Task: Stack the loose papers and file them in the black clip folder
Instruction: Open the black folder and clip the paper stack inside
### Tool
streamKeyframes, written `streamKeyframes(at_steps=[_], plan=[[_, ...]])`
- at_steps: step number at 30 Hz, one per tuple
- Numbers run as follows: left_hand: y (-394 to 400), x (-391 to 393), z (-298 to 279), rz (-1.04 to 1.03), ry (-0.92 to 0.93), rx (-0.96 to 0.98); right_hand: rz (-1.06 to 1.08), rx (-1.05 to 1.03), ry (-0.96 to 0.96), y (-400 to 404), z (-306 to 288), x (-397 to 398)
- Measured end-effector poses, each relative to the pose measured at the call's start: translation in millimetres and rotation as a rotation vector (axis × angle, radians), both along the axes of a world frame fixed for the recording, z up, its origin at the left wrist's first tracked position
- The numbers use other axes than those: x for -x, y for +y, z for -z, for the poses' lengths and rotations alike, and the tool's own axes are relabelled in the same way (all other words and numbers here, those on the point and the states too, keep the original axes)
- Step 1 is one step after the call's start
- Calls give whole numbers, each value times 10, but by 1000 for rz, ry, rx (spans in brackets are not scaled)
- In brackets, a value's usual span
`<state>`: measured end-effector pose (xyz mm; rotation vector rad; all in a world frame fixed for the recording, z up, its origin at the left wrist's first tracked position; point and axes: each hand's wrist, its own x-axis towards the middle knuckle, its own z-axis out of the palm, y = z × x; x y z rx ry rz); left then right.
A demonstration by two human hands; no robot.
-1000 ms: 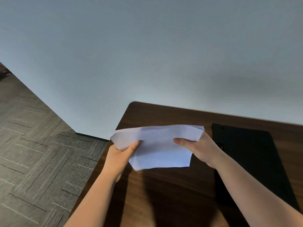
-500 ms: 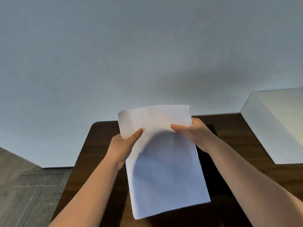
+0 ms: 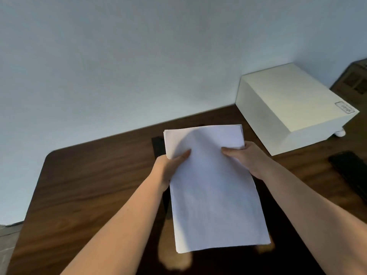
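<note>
White paper stack [image 3: 214, 195], edges squared up, held lengthwise above the dark wooden desk, far end slightly bowed. Beneath it lies the black clip folder [image 3: 157, 144], flat, mostly hidden, one far corner showing.

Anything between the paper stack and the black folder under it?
Nothing visible. Both hands hold the paper stack right over the black folder; the white box sits off to the right.
</note>
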<state>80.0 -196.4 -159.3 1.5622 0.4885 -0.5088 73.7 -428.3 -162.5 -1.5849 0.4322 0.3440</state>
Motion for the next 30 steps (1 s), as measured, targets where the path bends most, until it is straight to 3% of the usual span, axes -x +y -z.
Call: streamKeyframes(at_steps=[6,10,14,20,30], plan=[[-259,55,403,-19,63,-101,-32,65,103,-278,343,71],[-317,65,649,-145,-114,-586,49,75,162,-547,516,84],[-391,187,843,292,-179,-958,97,49,183,-766,577,66],[-441,408,1008,794,-134,-1079,137,42,202,-967,626,14],[-326,550,958,1210,-342,-1275,100,12,160,-937,636,1]])
